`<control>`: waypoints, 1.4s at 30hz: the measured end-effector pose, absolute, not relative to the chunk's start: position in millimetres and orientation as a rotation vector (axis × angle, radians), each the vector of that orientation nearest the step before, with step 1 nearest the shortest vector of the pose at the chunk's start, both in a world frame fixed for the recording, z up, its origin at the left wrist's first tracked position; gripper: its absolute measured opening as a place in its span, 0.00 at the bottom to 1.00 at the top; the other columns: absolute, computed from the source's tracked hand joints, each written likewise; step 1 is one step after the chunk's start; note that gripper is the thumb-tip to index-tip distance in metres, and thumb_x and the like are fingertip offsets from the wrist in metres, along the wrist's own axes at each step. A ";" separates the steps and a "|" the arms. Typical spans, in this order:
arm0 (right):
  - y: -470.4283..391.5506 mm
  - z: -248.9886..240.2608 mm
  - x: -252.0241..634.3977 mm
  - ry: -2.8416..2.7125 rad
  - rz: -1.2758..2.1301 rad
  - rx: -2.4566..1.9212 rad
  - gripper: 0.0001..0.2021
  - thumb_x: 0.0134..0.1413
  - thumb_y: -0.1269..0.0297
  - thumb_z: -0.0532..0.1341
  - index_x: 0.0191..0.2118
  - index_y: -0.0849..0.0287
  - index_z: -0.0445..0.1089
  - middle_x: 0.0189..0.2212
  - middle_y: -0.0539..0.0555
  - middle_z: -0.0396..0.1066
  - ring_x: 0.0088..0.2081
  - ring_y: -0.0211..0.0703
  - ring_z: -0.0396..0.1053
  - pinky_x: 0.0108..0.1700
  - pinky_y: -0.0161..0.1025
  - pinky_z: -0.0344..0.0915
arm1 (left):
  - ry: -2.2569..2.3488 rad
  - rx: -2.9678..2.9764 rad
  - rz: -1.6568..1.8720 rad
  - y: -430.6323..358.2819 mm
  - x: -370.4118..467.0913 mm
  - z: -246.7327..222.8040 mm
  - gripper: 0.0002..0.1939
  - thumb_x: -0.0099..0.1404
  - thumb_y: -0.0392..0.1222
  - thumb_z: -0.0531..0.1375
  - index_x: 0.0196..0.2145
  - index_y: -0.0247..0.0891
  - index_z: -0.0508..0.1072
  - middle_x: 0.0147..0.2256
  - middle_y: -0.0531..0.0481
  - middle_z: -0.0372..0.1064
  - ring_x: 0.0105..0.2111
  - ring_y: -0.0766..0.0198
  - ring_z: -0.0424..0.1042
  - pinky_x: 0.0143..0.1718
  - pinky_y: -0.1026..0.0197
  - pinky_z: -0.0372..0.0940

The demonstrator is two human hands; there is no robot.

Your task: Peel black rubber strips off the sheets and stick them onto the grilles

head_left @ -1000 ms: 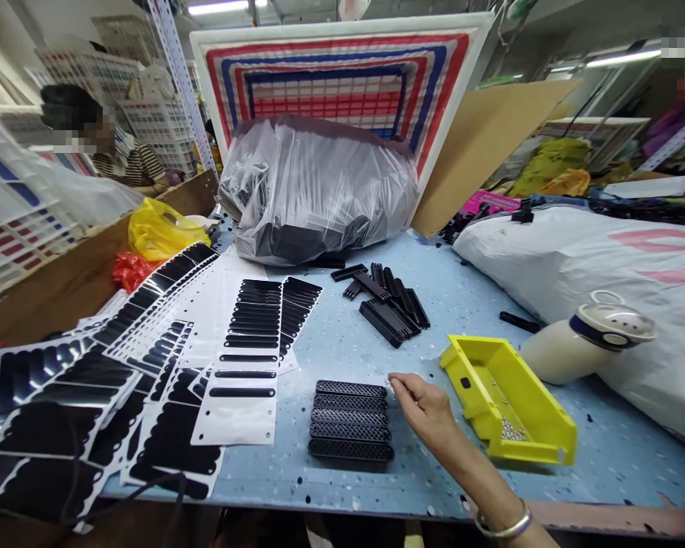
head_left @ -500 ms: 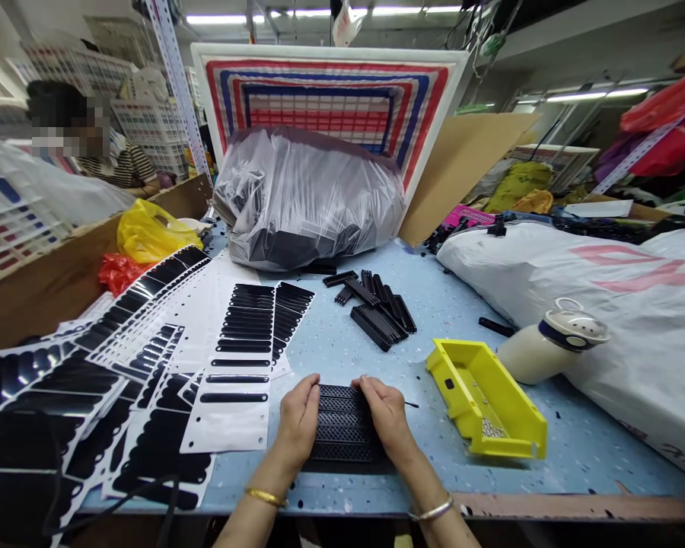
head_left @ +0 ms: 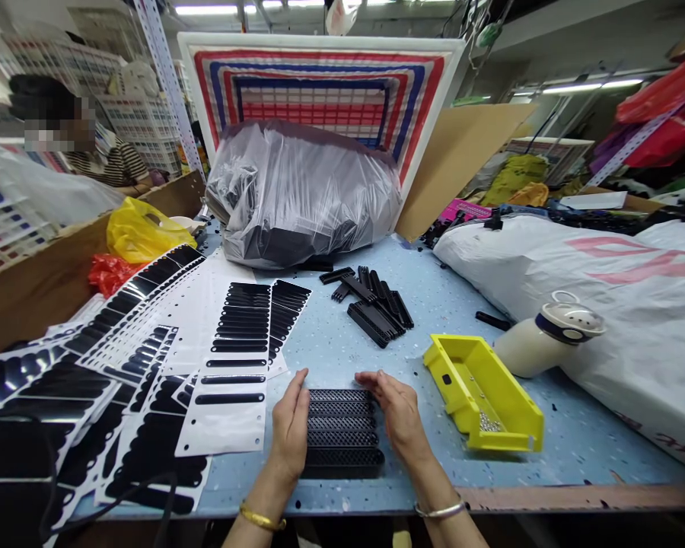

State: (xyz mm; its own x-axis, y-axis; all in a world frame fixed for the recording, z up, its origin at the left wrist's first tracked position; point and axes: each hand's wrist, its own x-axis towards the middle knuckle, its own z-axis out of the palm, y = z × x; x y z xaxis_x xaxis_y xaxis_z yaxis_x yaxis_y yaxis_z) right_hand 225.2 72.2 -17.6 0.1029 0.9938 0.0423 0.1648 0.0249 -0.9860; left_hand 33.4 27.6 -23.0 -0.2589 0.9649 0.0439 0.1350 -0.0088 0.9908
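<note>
Several black strips with a lattice surface (head_left: 341,430) lie side by side in a block on the table in front of me. My left hand (head_left: 289,430) is open, its palm and fingers held flat along the left ends of the strips. On the other side my right hand (head_left: 398,417) is open too, fingers stretched and a little bent, close to the right ends with a small gap at the upper rows. Neither hand holds anything. Farther back is a loose pile of similar black pieces (head_left: 377,304).
Right of my hands stands a yellow bin (head_left: 442,380) with small metal bits, beside a lying cream bottle (head_left: 528,350). White sheets of black stickers (head_left: 222,426) cover the left. A plastic-wrapped bundle (head_left: 313,190) and a white sack (head_left: 519,259) lie behind. A person sits far left.
Both hands have moved apart from the strips' ends, the right one outward to the right, so more of the block shows. The view has shifted slightly.
</note>
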 end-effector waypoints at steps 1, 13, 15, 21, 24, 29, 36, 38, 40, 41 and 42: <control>70.6 -16.9 223.4 -1.264 1.026 -1.347 0.32 0.56 0.34 0.53 0.33 0.60 0.80 0.35 0.63 0.80 0.40 0.55 0.77 0.46 0.49 0.71 | 1.488 1.194 1.350 27.1 34.4 -23.9 0.25 0.70 0.52 0.50 0.56 0.34 0.72 0.59 0.41 0.68 0.61 0.52 0.64 0.63 0.51 0.59; 75.7 13.5 231.1 -1.237 0.972 -1.371 0.31 0.44 0.32 0.61 0.29 0.60 0.80 0.32 0.62 0.81 0.38 0.57 0.78 0.37 0.48 0.76 | 1.559 1.323 1.395 17.8 23.8 -20.2 0.22 0.70 0.46 0.52 0.55 0.33 0.73 0.55 0.37 0.72 0.57 0.50 0.70 0.59 0.48 0.64; 76.8 28.0 240.6 -1.277 0.875 -1.411 0.27 0.43 0.35 0.64 0.29 0.58 0.80 0.30 0.60 0.81 0.34 0.56 0.78 0.32 0.45 0.76 | 1.554 1.581 1.485 5.6 5.6 -21.2 0.19 0.68 0.42 0.55 0.54 0.34 0.74 0.52 0.37 0.74 0.55 0.49 0.72 0.57 0.49 0.67; 59.7 44.6 216.8 -1.952 0.533 -1.077 0.10 0.54 0.54 0.65 0.33 0.54 0.80 0.30 0.53 0.81 0.30 0.47 0.79 0.33 0.35 0.76 | 1.945 2.013 1.540 -23.2 -91.4 -20.8 0.18 0.61 0.33 0.56 0.47 0.38 0.77 0.47 0.39 0.77 0.52 0.45 0.74 0.50 0.47 0.71; 41.2 29.0 170.5 -2.138 0.378 -0.797 0.08 0.56 0.62 0.65 0.40 0.56 0.78 0.35 0.56 0.81 0.35 0.48 0.79 0.38 0.36 0.76 | 2.215 1.456 1.540 -25.7 -133.0 -15.4 0.15 0.57 0.39 0.61 0.42 0.36 0.79 0.37 0.39 0.79 0.36 0.48 0.79 0.39 0.50 0.74; 32.5 -6.0 90.8 -2.410 0.431 -0.757 0.15 0.50 0.68 0.64 0.46 0.57 0.76 0.43 0.61 0.79 0.43 0.55 0.77 0.45 0.46 0.74 | 1.916 0.700 1.562 -19.3 -148.6 -12.0 0.12 0.50 0.38 0.64 0.35 0.36 0.76 0.23 0.52 0.71 0.25 0.58 0.75 0.26 0.60 0.71; 41.6 -30.6 58.2 -2.698 0.488 -1.069 0.22 0.46 0.70 0.66 0.51 0.57 0.73 0.56 0.64 0.70 0.57 0.64 0.66 0.55 0.58 0.63 | 1.616 0.466 1.583 -9.7 -120.5 -18.5 0.24 0.50 0.45 0.68 0.42 0.28 0.74 0.19 0.55 0.67 0.14 0.67 0.65 0.13 0.65 0.63; 41.1 -38.0 62.2 -2.717 0.487 -1.035 0.20 0.48 0.74 0.63 0.49 0.54 0.74 0.55 0.61 0.71 0.56 0.61 0.67 0.53 0.55 0.64 | 1.569 0.417 1.592 -7.0 -114.9 -17.4 0.25 0.48 0.46 0.68 0.41 0.27 0.74 0.17 0.57 0.64 0.13 0.70 0.62 0.11 0.67 0.60; 40.3 -45.4 66.8 -2.699 0.459 -0.971 0.18 0.49 0.76 0.60 0.46 0.53 0.75 0.53 0.59 0.74 0.54 0.59 0.68 0.51 0.51 0.65 | 1.541 0.393 1.588 -4.7 -112.4 -14.6 0.23 0.46 0.44 0.68 0.39 0.27 0.76 0.14 0.58 0.62 0.11 0.71 0.59 0.09 0.69 0.55; 39.9 -48.4 68.9 -2.674 0.435 -0.930 0.17 0.51 0.77 0.59 0.44 0.53 0.75 0.51 0.57 0.75 0.54 0.58 0.69 0.50 0.50 0.65 | 1.529 0.388 1.581 -4.0 -112.2 -12.8 0.22 0.44 0.43 0.68 0.36 0.27 0.77 0.13 0.58 0.63 0.10 0.71 0.58 0.08 0.69 0.53; 39.4 -50.3 70.8 -2.643 0.413 -0.888 0.17 0.52 0.77 0.58 0.43 0.52 0.76 0.50 0.57 0.76 0.53 0.56 0.70 0.49 0.48 0.66 | 1.516 0.387 1.573 -3.7 -112.5 -10.9 0.19 0.43 0.42 0.68 0.34 0.27 0.77 0.13 0.56 0.64 0.10 0.70 0.58 0.08 0.69 0.51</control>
